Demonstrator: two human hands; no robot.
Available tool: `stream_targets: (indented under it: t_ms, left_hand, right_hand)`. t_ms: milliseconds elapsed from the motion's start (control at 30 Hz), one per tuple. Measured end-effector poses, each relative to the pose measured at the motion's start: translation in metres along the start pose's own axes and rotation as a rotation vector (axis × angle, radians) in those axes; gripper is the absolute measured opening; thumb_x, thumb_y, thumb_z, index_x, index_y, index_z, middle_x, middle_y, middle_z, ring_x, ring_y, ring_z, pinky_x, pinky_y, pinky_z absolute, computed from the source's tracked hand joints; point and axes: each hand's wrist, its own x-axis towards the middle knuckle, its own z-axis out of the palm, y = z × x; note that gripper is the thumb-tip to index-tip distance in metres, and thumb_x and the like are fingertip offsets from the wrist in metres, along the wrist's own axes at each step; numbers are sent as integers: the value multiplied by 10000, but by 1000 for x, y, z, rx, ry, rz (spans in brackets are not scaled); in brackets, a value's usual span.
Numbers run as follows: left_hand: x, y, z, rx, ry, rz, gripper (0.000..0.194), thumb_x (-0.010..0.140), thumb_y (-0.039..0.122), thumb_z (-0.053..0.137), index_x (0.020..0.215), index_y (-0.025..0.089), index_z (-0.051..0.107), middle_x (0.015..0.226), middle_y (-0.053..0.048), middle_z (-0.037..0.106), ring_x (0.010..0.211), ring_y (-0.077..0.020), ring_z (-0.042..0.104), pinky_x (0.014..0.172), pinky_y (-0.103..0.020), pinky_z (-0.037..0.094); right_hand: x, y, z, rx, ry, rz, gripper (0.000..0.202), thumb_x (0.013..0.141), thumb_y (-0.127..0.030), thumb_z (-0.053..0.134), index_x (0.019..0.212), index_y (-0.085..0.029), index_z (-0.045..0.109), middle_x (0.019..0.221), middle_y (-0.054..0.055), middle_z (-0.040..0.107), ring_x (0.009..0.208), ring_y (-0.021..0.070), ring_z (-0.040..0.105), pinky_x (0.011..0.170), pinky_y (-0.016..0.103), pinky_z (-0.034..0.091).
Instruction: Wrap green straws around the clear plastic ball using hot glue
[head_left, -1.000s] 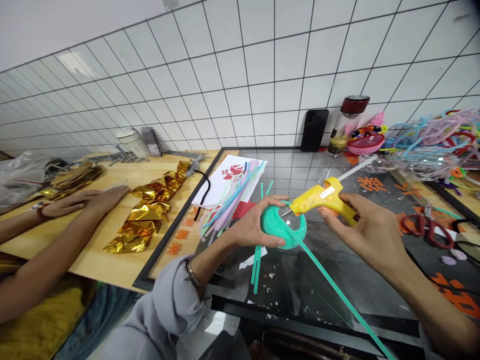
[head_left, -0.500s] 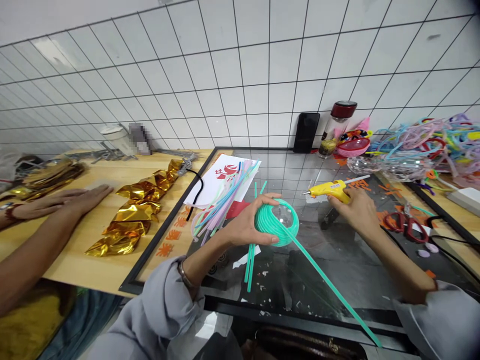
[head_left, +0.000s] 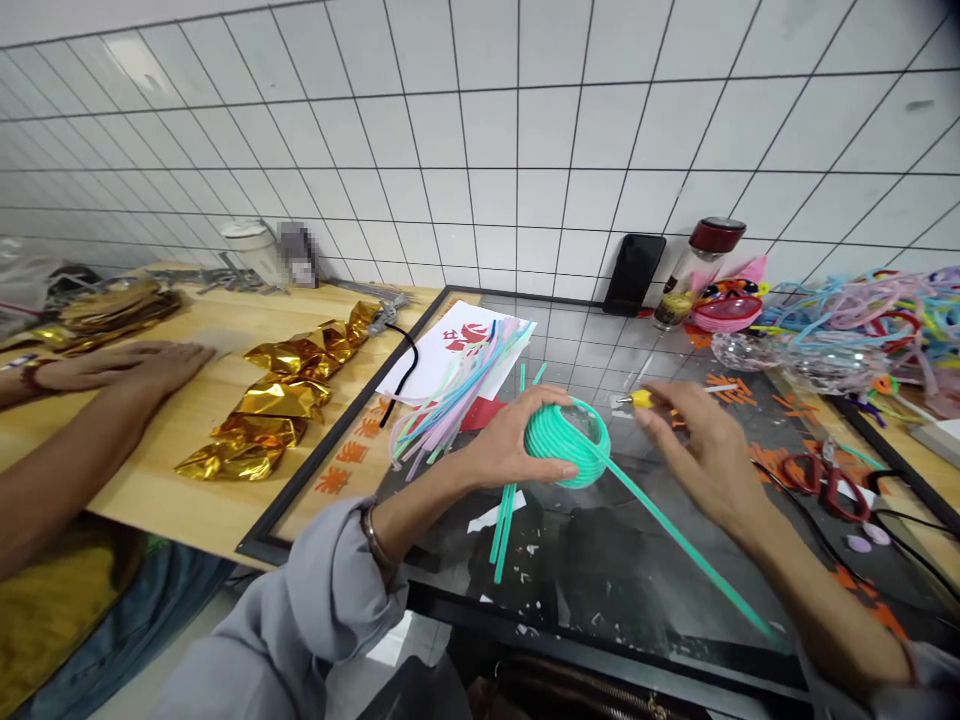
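Observation:
A round green coiled piece [head_left: 566,450] is held in my left hand [head_left: 517,440], thumb at its lower front and fingers over its top. From its rim a long green strip [head_left: 675,530] runs down to the right. My right hand [head_left: 694,440] is closed round the yellow glue gun [head_left: 641,398]; its nozzle points left towards the coil without touching it, and most of its body is hidden by the hand. Loose green sticks [head_left: 504,530] lie below and behind my left hand. Beside them are pastel strips [head_left: 457,390] on a white paper [head_left: 420,365] with a red print.
Gold foil [head_left: 281,395] lies on the wooden table to the left, near another person's hands [head_left: 142,368]. A phone [head_left: 634,274] and a bottle [head_left: 694,270] stand by the wall. Red scissors [head_left: 832,485], black cables and a heap of coloured strips [head_left: 862,320] are at the right.
My right hand has turned over the glue gun, covering more of it. The green coil is tilted differently in my left hand. The camera view has shifted slightly.

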Motion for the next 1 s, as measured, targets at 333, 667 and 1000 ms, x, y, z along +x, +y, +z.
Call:
stream_targets:
  t_ms: [333,667,1000]
  left_hand:
    - [0,-2,2,17,37,45,712,674,429,866,1270,213,542,1393,-152,556,1343,-331,524,1173,-523,374]
    - [2,-4,3,16,30,63,722,669,445,864,1277,226,541,1376,-139,570,1342,-331,528,1172,-545,382]
    - [1,-1,1,-2,-1,73,717,679,417,866,1281,220,530,1400,-145,560,1372,-331,505,1179,-535,368]
  right_hand:
    - [0,-45,-14,54,-5,-417,249,983,-99,497,1152,-181,660,839,45,698,738,176,671,673,294,523]
    - [0,-50,-11,105,6,-423,174,981,-129,518,1104,-116,642,822,52,675,709,159,670,627,260,530]
    - [2,-41,-8,96,21,-362,335,948,-32,471,1138,-168,710,784,19,603,691,126,635,614,226,507]
